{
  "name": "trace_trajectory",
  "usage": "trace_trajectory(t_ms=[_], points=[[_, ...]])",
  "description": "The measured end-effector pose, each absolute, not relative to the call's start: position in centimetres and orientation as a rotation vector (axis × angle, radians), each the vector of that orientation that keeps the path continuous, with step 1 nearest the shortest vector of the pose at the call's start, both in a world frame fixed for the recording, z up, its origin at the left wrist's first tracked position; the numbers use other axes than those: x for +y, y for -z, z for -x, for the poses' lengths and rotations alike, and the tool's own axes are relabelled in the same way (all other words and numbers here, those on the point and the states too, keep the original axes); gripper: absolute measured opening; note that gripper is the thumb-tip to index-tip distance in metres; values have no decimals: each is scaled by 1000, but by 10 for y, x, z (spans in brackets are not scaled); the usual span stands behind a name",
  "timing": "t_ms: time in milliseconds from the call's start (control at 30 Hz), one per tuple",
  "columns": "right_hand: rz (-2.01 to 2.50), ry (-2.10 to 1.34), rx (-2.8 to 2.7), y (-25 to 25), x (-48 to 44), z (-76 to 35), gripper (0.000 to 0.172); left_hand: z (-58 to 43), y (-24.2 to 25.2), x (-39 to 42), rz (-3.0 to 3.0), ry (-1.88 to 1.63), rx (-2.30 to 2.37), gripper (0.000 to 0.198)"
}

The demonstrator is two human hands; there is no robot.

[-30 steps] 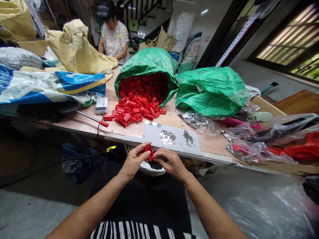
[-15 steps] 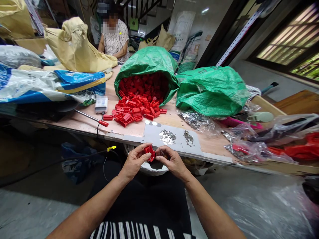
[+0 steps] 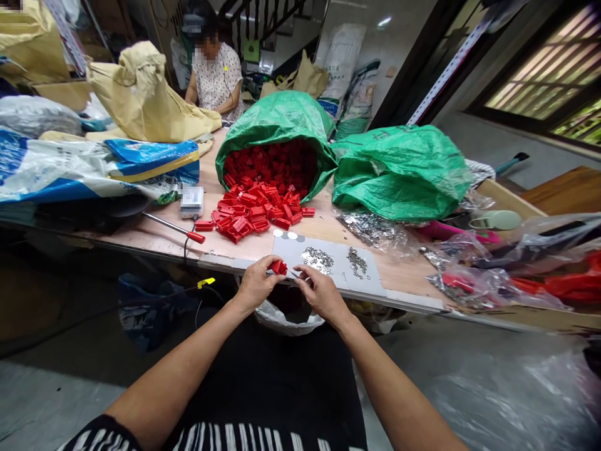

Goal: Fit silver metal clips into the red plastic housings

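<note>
My left hand (image 3: 257, 283) pinches a small red plastic part (image 3: 278, 267) at the table's front edge. My right hand (image 3: 319, 290) is closed in a pinch right beside it, holding a thin metal piece (image 3: 295, 274) against the red part. Just beyond my hands lies a grey sheet (image 3: 328, 258) with two little heaps of small metal pieces (image 3: 316, 257). Farther back, a heap of red plastic parts (image 3: 251, 213) spills out of an open green sack (image 3: 277, 122).
A second green sack (image 3: 399, 169) lies to the right, with clear bags of metal bits (image 3: 375, 228) beside it. A red-handled tool (image 3: 176, 227) and a small white device (image 3: 191, 199) lie left. Another person (image 3: 213, 72) sits at the far end. A white bag (image 3: 286, 316) hangs under the table edge.
Both hands have moved up and forward to the table's edge with the red part; the view has tilted slightly.
</note>
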State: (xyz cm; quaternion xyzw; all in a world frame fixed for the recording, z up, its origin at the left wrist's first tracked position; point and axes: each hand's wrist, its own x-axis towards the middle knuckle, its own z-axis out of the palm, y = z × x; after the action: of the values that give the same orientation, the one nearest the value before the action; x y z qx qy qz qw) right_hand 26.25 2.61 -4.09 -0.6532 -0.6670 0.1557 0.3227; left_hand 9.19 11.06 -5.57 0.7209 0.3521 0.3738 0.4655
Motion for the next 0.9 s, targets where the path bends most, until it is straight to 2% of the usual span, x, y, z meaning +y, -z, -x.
trace_trajectory(t_ms=[233,533,733,900], points=[[1707,-358,-1819,44,32,-268,18,-101,61,115,-1848,-847,873,30],[1691,-417,-1859,52,37,-276,18,-104,65,122,-1886,-779,827,28],[1667,-400,-1879,53,39,-276,18,-105,66,124,-1854,-795,821,41],[1640,-405,-1885,53,38,-278,17,-106,65,124,-1864,-800,815,37]])
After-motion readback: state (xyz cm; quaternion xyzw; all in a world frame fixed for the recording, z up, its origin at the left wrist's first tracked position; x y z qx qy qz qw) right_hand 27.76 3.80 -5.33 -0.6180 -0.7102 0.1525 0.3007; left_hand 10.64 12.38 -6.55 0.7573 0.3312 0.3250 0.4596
